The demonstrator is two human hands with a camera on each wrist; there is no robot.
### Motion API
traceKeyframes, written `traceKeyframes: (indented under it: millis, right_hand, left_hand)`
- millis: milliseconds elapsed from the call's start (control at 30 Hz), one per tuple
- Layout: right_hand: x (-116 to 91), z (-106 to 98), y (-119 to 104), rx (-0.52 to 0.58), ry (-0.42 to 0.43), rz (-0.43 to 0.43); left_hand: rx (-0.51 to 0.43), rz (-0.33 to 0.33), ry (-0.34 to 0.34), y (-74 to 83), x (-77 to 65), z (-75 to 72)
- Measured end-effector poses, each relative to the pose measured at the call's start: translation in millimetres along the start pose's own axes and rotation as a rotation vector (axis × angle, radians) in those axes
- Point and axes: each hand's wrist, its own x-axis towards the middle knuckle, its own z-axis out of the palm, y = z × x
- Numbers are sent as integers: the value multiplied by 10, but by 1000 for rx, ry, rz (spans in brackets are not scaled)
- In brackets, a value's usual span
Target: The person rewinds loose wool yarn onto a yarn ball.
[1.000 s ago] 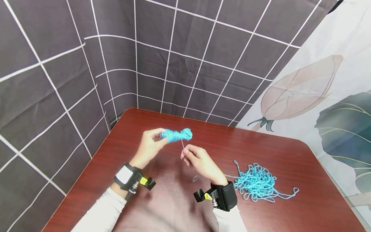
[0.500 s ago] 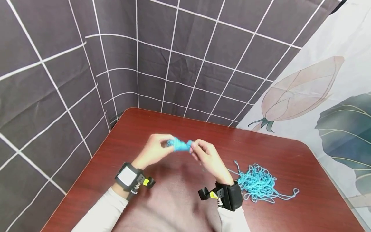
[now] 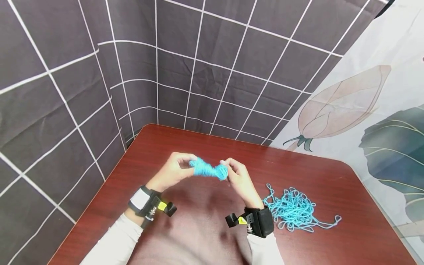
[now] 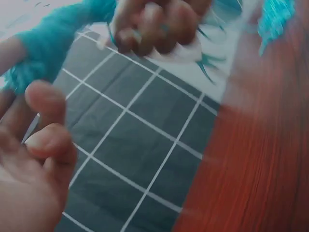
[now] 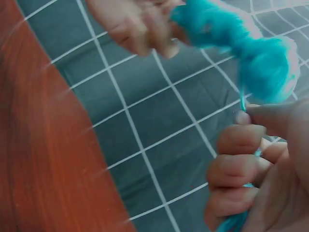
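Observation:
A bundle of light blue cord [image 3: 206,169], wound tight round its middle with a rounded loop end, is held over the table in the head view. My left hand [image 3: 173,170] grips its left end between thumb and fingers. At the other end, my right hand [image 3: 241,180] is close beside the rounded end. The right wrist view shows thumb and forefinger pinching a strand of cord [image 5: 243,93] that runs down from the bundle. More cord passes through the curled fingers [image 5: 235,166] of that hand. In the left wrist view, two fingers of the left hand [image 4: 36,159] are loosely bent below the bundle.
A loose tangled pile of the same blue cord [image 3: 293,209] lies right of the right hand on the reddish-brown table [image 3: 318,176]. A dark grid-patterned cloth [image 3: 212,73] hangs behind and to the left. Each wrist wears a black camera strap [image 3: 261,222].
The bundle and left hand have shifted slightly right and down. My right hand has risen from below the bundle to beside its right end, and the rounded end is visible again.

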Motion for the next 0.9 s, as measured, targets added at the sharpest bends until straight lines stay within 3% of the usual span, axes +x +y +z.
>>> traceKeyframes:
  millis: [100,267,367,500,633,767,833,900]
  right_hand:
    - [-40,-11,-123,17,30,-24]
    - [-107,58,-304,-117,-57,-117]
    - [-123,127,-332,-215,-96,-153]
    - [-104,177,-252,-223,-136,-128]
    - [-49,133,-88,-111,-111,-36]
    - [17,-2,161,87,-47,65]
    - [30,-68,254,125,-34,82]
    - [31,-99,281,115,-18,85]
  left_hand:
    - [127,37,-17,-26,15,10]
    - [355,24,224,-54,31,9]
    - [362,9,329,-43,26,10]
    - [317,-6,373,-3,16,21]
    - [217,13,294,92,4,24]
    - [77,47,83,242,-13,5]
    - [67,43,-32,299,-19,-3]
    - [119,25,-111,335,-24,4]
